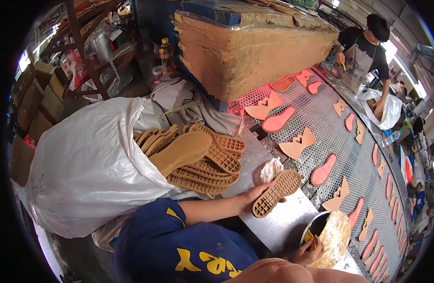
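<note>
My left hand [259, 192] grips a tan shoe sole [277, 192], with its gridded tread facing up, above the pale work ledge. At the lower right, my right hand [310, 253] is closed around a small yellow item [310, 239], its kind partly hidden by the fingers. That hand is at the rim of a round container [337, 236] partly covered in shiny yellowish film. Left of the held sole, many similar soles [203, 160] lie heaped at the mouth of a big white sack [94, 165]. A crumpled whitish wad [271, 170] rests on the ledge.
A mesh conveyor [316, 141] on the right carries pink soles [323, 170] and tan cut-out pieces [298, 143]. A large taped cardboard-clad box [254, 52] stands over its far end. A co-worker [368, 52] handles a white bag [384, 109] across it. A drink bottle [166, 55] stands behind grey cloth.
</note>
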`<action>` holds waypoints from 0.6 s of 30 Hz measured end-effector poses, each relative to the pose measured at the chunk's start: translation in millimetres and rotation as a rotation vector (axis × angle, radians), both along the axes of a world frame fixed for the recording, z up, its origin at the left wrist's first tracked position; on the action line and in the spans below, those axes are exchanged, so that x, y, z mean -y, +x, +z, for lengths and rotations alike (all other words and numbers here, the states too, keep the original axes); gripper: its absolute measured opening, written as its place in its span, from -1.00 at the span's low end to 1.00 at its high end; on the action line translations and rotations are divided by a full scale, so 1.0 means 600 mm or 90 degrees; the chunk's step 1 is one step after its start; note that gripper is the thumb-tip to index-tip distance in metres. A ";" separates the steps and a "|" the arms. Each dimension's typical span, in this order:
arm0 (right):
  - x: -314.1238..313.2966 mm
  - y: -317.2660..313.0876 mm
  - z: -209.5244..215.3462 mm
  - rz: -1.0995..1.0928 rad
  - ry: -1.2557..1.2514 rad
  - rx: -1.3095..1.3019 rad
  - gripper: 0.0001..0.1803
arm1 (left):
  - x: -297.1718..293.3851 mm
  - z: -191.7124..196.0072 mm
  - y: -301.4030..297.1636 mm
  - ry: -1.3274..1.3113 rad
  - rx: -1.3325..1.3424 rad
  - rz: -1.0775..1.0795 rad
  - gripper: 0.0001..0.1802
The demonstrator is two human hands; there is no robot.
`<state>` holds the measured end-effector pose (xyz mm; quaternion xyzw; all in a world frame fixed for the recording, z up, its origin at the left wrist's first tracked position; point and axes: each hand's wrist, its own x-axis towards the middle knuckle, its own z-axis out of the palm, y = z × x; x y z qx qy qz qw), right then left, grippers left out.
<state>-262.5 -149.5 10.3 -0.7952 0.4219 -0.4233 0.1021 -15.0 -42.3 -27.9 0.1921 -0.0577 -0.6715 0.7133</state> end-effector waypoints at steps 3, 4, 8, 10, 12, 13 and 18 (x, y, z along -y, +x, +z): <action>0.002 0.003 -0.005 0.011 -0.009 -0.002 -0.84 | 0.000 -0.012 0.002 -0.003 0.009 0.005 -0.46; 0.003 0.003 -0.005 0.014 -0.018 -0.005 -0.85 | 0.000 -0.013 0.002 -0.001 0.006 0.004 -0.46; 0.001 0.003 -0.002 0.012 -0.032 -0.029 -0.85 | -0.002 -0.008 0.003 0.008 0.003 0.003 -0.46; 0.001 0.004 -0.006 0.013 -0.041 -0.026 -0.86 | -0.002 -0.008 0.003 0.007 0.008 0.008 -0.46; 0.002 0.005 -0.008 0.015 -0.032 -0.019 -0.86 | -0.003 -0.007 0.002 0.008 0.005 0.011 -0.46; 0.002 0.005 -0.007 0.015 -0.028 -0.017 -0.86 | -0.004 -0.005 0.002 0.009 -0.003 0.009 -0.46; 0.005 0.007 -0.008 0.023 -0.047 -0.018 -0.86 | 0.000 -0.006 0.002 0.027 0.012 0.014 -0.45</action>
